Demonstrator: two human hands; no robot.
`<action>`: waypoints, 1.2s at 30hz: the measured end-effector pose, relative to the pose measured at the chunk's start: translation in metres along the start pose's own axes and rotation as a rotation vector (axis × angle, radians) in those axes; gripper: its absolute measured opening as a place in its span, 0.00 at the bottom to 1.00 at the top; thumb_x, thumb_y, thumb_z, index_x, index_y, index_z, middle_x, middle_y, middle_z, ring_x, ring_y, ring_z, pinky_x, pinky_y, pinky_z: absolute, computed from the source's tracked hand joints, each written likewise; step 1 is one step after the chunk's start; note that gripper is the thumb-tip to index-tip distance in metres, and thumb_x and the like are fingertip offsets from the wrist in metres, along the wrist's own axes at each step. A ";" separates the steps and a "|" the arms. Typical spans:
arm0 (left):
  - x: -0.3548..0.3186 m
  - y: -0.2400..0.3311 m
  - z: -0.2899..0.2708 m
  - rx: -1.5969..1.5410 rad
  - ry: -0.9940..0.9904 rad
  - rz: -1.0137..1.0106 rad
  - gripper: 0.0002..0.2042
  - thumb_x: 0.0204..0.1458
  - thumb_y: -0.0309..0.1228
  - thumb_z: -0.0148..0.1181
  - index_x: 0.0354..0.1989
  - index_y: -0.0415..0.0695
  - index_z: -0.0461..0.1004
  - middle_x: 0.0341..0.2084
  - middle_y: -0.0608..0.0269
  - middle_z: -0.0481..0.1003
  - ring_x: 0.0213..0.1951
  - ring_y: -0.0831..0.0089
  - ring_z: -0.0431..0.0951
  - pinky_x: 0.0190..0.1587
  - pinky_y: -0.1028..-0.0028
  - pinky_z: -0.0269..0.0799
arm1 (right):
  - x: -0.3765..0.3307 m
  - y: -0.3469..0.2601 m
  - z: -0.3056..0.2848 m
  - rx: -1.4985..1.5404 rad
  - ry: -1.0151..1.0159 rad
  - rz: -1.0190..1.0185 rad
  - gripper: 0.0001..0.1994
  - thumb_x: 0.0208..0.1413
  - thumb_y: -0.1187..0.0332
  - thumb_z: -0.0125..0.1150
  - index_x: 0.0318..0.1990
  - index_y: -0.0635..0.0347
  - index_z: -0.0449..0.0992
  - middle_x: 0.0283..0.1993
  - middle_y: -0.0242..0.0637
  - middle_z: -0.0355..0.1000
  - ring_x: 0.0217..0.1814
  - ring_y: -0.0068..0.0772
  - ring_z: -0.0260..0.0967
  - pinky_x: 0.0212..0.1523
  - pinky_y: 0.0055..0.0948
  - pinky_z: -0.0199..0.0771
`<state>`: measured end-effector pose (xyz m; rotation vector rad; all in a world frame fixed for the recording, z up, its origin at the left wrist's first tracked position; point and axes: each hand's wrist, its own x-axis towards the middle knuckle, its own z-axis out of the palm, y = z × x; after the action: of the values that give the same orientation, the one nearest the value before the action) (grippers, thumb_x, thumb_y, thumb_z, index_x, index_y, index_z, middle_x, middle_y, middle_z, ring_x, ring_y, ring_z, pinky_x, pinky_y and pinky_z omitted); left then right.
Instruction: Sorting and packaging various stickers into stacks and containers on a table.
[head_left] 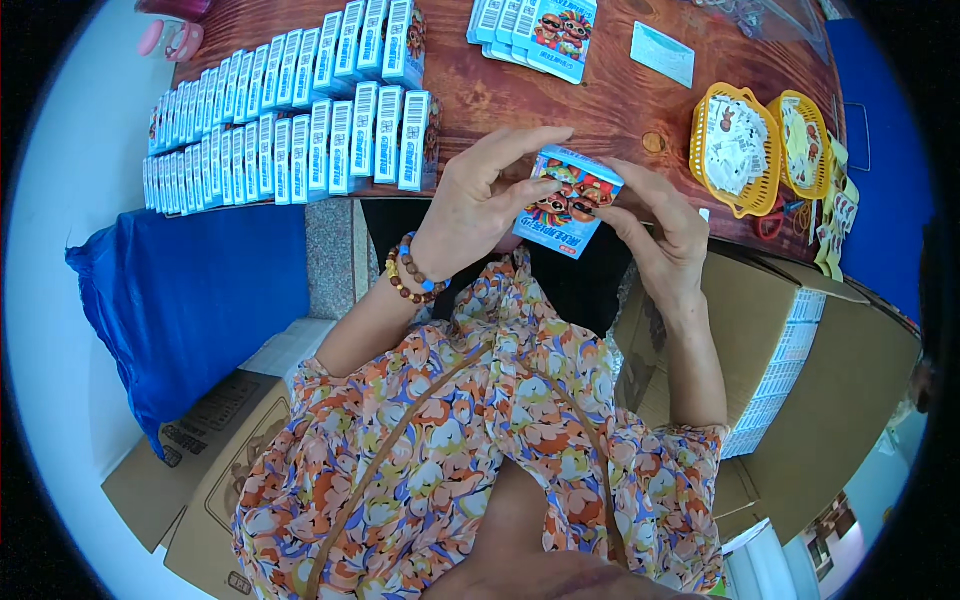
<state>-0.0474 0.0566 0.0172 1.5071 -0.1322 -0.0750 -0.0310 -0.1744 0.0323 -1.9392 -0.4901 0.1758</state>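
A small light-blue carton (pixel 556 234) with colourful cartoon figures on its front is held up between my hands, just off the near edge of the table. My left hand (pixel 478 198), with bead bracelets at its wrist, presses its thumb on the front at the left; the index finger stretches past the top edge. From the right, my right hand (pixel 662 228) pinches the carton, its thumb on the front and its fingers at the upper right corner. The carton tilts a little, and its back is hidden.
Two rows of similar cartons (pixel 340 145) stand at the table's left; several flat ones (pixel 562 40) lie at the far middle beside a pale card (pixel 662 55). Yellow baskets (pixel 697 150) at the right hold small paper pieces. Cardboard boxes (pixel 690 330) flank me below the wooden table (pixel 480 100).
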 end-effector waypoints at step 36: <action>0.118 0.012 -0.090 1.800 0.372 0.415 0.11 0.49 0.33 0.65 0.41 0.45 0.78 0.40 0.55 0.74 0.49 0.53 0.72 0.53 0.55 0.68 | 0.116 0.046 0.013 -0.695 0.176 -0.159 0.18 0.59 0.74 0.60 0.57 0.58 0.75 0.56 0.46 0.75 0.52 0.48 0.76 0.47 0.38 0.78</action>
<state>0.0815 0.1308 0.0287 3.1848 -0.2229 0.8805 0.0816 -0.1313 -0.0033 -2.5438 -0.6388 -0.3080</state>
